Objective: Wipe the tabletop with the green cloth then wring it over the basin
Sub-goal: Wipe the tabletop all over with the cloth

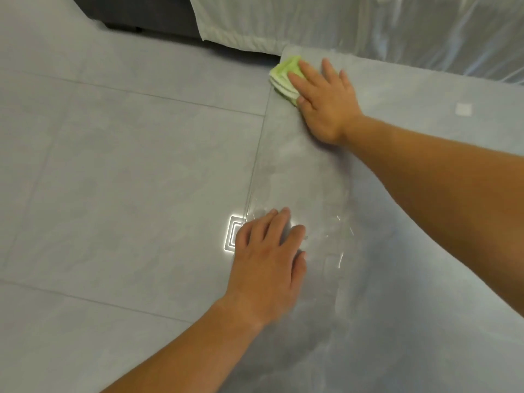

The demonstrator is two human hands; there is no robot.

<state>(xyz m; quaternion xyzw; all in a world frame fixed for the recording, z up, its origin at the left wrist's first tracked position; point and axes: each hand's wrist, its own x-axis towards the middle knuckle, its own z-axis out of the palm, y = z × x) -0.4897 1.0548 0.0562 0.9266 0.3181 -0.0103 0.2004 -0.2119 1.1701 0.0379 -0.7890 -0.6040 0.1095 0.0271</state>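
The tabletop [397, 194] is a clear glass sheet, and the grey floor tiles show through it. A folded green cloth [283, 76] lies at the table's far left corner. My right hand [326, 103] presses flat on the cloth with fingers spread, covering its right part. Nearer to me, my left hand [269, 259] rests palm down on the glass by the table's left edge, holding nothing. Smeared streaks mark the glass between the two hands. No basin is in view.
The table's left edge [259, 154] runs from near my left hand up to the cloth. Grey floor tiles [113, 180] lie to the left. A white curtain [255, 21], clear plastic sheeting [425, 32] and a dark sofa [141, 12] stand beyond.
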